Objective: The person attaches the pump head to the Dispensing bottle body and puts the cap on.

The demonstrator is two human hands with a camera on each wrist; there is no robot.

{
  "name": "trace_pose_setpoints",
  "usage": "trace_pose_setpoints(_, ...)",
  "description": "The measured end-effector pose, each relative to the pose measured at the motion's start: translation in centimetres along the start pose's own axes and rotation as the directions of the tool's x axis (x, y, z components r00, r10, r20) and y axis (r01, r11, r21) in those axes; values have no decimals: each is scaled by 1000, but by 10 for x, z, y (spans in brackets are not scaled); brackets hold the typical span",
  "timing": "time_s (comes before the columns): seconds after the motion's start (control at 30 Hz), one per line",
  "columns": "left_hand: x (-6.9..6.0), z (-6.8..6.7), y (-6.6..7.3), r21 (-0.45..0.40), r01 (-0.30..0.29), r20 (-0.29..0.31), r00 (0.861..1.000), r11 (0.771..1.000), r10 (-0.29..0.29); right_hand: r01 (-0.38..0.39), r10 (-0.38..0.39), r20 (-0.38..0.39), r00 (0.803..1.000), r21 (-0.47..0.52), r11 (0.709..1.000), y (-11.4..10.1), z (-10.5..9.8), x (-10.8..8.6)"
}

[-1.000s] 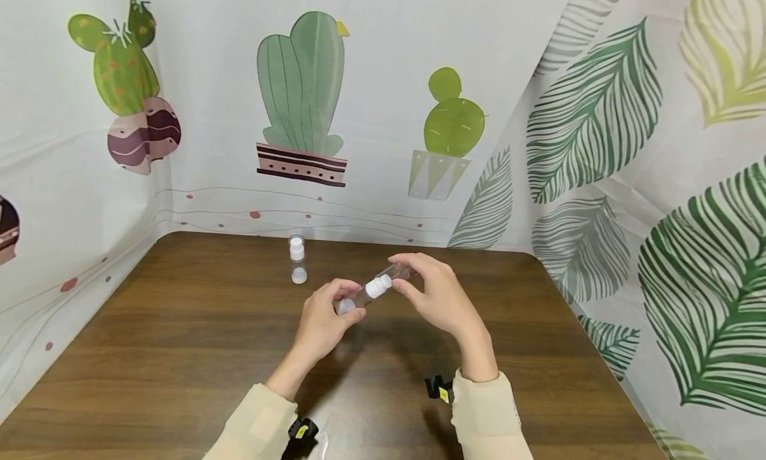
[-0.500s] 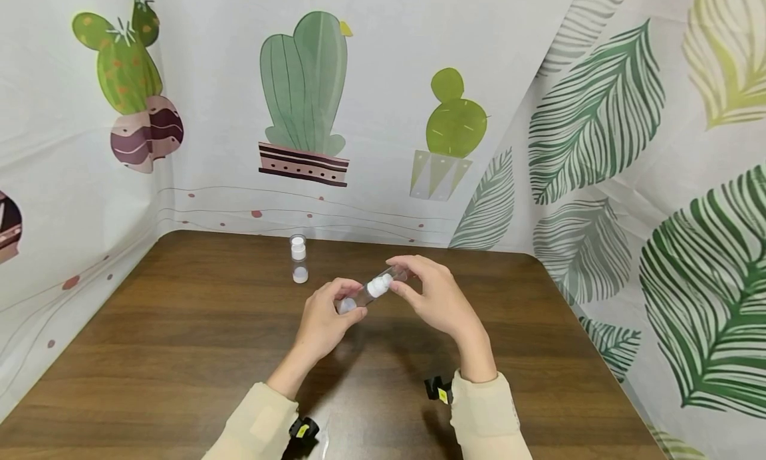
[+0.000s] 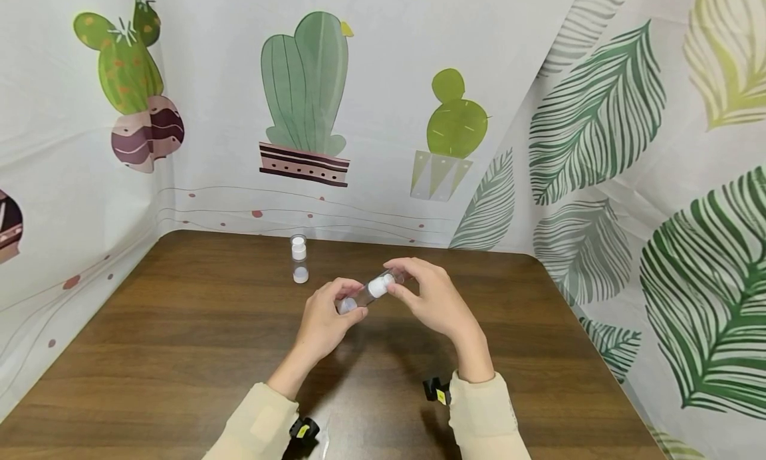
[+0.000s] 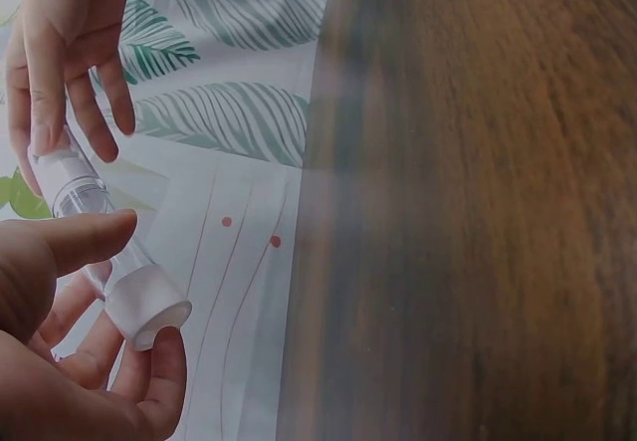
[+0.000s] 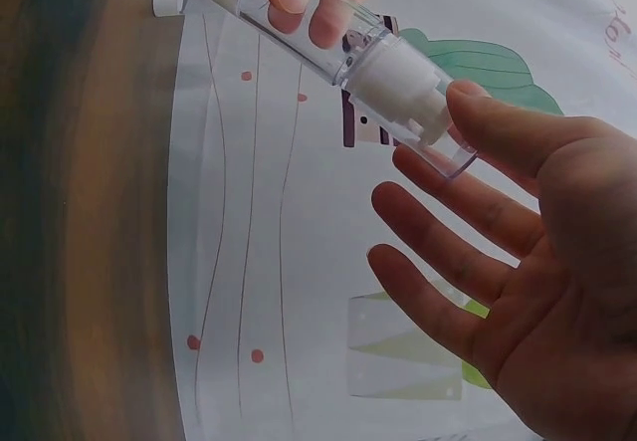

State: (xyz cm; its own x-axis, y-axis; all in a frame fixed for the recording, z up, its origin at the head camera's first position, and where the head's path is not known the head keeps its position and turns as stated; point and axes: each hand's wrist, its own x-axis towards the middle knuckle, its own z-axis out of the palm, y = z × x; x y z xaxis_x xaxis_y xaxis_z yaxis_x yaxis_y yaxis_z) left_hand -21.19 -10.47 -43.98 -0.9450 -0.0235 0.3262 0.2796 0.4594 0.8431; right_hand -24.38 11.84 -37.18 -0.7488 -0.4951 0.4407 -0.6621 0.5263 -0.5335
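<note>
A slim clear bottle with a white collar and pump top (image 3: 378, 287) is held tilted above the table. My left hand (image 3: 323, 320) grips its lower end, thumb on one side and fingers on the other; the white base (image 4: 147, 307) shows in the left wrist view. At the upper end, my right hand (image 3: 439, 297) pinches a clear cap (image 5: 461, 162) between thumb and index finger. That cap surrounds the white pump top, and the other right fingers (image 5: 438, 252) are spread apart. How firmly the cap sits cannot be seen.
A second similar clear bottle (image 3: 300, 255) with white top and base stands near the back edge of the brown wooden table (image 3: 197, 327). Behind the table hangs a printed cloth (image 3: 383, 114). Black wrist cameras are strapped at both sleeves.
My right hand has shifted slightly left and down towards the bottle, bringing the clear cap further over the white pump top. The left hand keeps its hold almost in place.
</note>
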Motion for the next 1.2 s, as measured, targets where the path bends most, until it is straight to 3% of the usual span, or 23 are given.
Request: trace_pose_setpoints(1.2, -1, -1, 4, 29, -30, 2, 1000, 999, 30, -33, 33, 20, 999, 39, 999, 2, 3, 1)
